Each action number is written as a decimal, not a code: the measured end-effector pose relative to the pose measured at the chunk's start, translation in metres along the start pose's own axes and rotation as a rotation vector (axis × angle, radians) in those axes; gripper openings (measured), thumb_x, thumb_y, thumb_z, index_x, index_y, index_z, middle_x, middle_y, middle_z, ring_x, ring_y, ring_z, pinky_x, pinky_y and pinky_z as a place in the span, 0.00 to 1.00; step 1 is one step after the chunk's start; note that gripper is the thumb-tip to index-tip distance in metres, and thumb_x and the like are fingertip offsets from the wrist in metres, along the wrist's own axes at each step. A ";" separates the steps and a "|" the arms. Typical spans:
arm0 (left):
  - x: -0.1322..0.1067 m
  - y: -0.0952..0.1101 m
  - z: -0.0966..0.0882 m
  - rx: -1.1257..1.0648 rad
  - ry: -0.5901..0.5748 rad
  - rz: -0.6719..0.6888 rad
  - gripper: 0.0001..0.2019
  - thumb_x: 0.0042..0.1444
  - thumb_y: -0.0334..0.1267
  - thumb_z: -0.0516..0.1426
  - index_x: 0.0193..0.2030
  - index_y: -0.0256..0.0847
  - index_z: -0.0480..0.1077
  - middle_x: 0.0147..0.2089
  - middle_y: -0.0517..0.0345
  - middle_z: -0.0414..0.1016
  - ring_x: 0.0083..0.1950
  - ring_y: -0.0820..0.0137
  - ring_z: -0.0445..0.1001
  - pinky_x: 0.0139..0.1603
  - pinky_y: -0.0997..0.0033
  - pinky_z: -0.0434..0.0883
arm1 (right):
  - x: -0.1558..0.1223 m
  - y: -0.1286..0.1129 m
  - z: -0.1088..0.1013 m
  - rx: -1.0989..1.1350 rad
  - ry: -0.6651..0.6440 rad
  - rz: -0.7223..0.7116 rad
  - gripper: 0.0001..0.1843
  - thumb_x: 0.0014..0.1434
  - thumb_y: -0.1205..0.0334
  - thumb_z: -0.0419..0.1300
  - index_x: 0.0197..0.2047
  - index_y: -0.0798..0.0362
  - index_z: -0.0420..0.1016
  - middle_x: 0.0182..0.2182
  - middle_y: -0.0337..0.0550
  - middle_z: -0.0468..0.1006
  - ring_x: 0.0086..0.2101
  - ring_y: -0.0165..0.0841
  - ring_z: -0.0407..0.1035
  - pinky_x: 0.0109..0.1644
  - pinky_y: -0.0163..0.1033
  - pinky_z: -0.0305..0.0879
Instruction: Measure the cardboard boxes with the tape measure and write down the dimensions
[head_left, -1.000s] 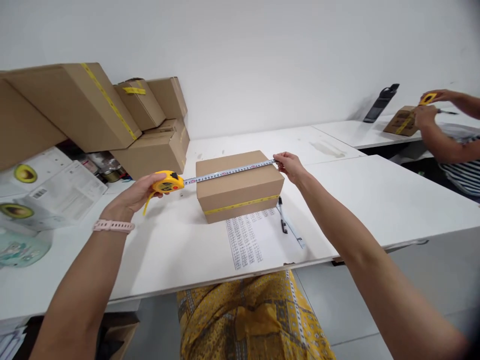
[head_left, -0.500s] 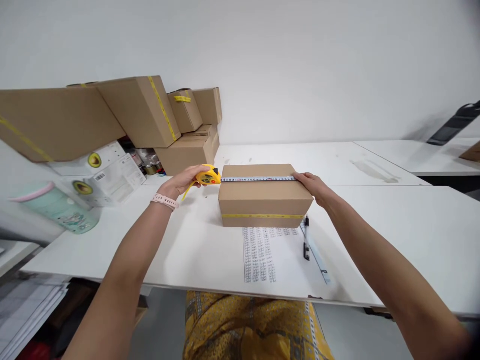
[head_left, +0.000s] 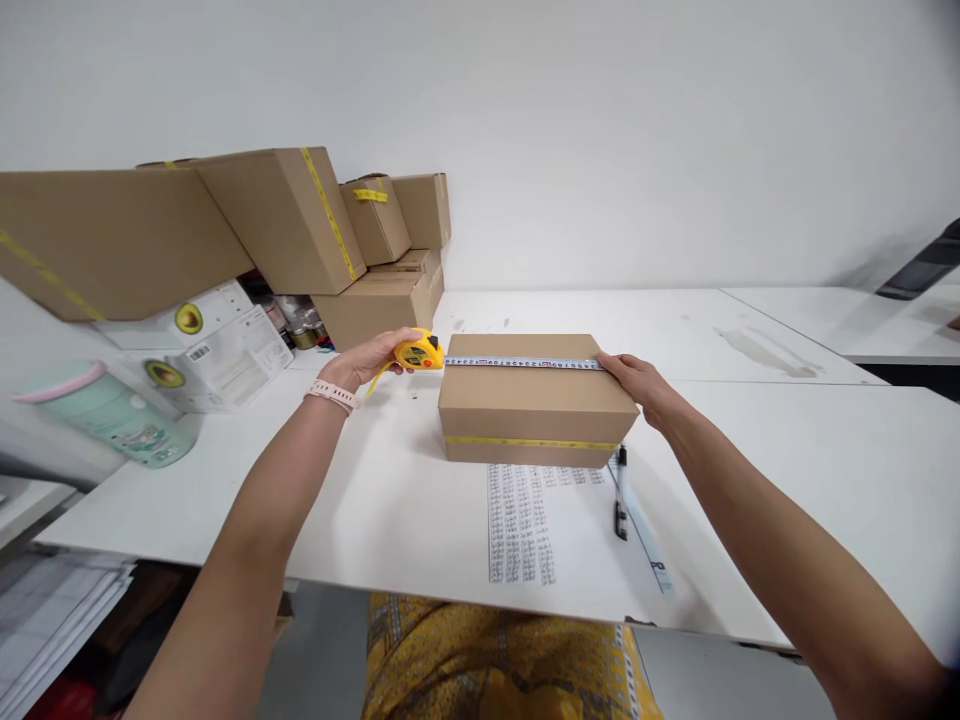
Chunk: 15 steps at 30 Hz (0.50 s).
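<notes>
A closed cardboard box (head_left: pixel 525 395) with a yellow tape strip along its front sits on the white table. My left hand (head_left: pixel 375 360) grips a yellow tape measure (head_left: pixel 420 350) just beyond the box's left edge. Its metal blade (head_left: pixel 525 362) is drawn out across the top of the box, from left to right. At the right edge, my right hand (head_left: pixel 637 382) is closed on the blade's end, its fingers against the box. The fingertips at the blade's tip are partly hidden.
Under and before the box lies a sheet with handwritten columns (head_left: pixel 521 530), with a black pen (head_left: pixel 621 495) and a pale blue ruler-like strip (head_left: pixel 649 540) beside it. Stacked cardboard boxes (head_left: pixel 270 215) stand at the left. A mint tumbler (head_left: pixel 120 415) leans nearby.
The view has shifted slightly, so the box, sheet and pen appear a little lower. Both hands keep the blade stretched over the box, in nearly the same pose.
</notes>
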<state>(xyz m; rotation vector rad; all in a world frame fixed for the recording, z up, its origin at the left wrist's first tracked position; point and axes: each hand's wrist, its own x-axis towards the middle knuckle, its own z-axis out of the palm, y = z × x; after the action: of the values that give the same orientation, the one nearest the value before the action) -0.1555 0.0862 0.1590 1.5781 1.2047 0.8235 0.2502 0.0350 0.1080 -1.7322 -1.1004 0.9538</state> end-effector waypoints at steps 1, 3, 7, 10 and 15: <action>-0.002 0.001 0.000 -0.001 -0.013 -0.012 0.25 0.49 0.57 0.65 0.42 0.36 0.78 0.40 0.48 0.80 0.32 0.69 0.71 0.25 0.74 0.61 | 0.001 0.001 0.000 -0.004 0.003 -0.002 0.19 0.59 0.43 0.65 0.37 0.51 0.75 0.42 0.48 0.81 0.36 0.36 0.72 0.32 0.37 0.65; -0.004 0.001 -0.002 -0.007 -0.040 -0.044 0.25 0.49 0.57 0.65 0.43 0.37 0.77 0.40 0.49 0.79 0.32 0.70 0.70 0.25 0.74 0.60 | 0.002 0.002 0.000 -0.010 0.010 -0.006 0.18 0.58 0.42 0.66 0.36 0.50 0.76 0.42 0.49 0.82 0.36 0.37 0.73 0.31 0.38 0.65; -0.004 0.000 -0.004 -0.010 -0.037 -0.066 0.25 0.50 0.58 0.64 0.44 0.37 0.76 0.42 0.49 0.79 0.32 0.70 0.71 0.26 0.74 0.60 | 0.002 0.002 0.000 0.000 0.017 -0.003 0.18 0.57 0.43 0.66 0.35 0.51 0.76 0.41 0.49 0.82 0.35 0.37 0.72 0.31 0.38 0.65; -0.004 -0.001 -0.003 -0.007 -0.036 -0.071 0.25 0.51 0.58 0.63 0.45 0.38 0.77 0.43 0.50 0.79 0.32 0.70 0.71 0.27 0.73 0.61 | 0.002 0.000 -0.001 -0.015 0.018 0.019 0.19 0.57 0.43 0.68 0.34 0.52 0.76 0.40 0.49 0.82 0.35 0.37 0.72 0.33 0.38 0.65; -0.011 0.002 0.001 0.012 -0.045 -0.062 0.24 0.51 0.57 0.64 0.46 0.39 0.78 0.46 0.50 0.80 0.38 0.65 0.73 0.31 0.70 0.65 | 0.005 0.002 -0.002 -0.134 0.069 -0.068 0.22 0.58 0.41 0.66 0.27 0.52 0.74 0.31 0.45 0.79 0.32 0.35 0.68 0.32 0.40 0.60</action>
<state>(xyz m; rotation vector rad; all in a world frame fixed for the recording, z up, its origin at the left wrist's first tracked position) -0.1573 0.0756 0.1607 1.5532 1.2220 0.7382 0.2539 0.0387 0.1055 -1.8090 -1.1935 0.7879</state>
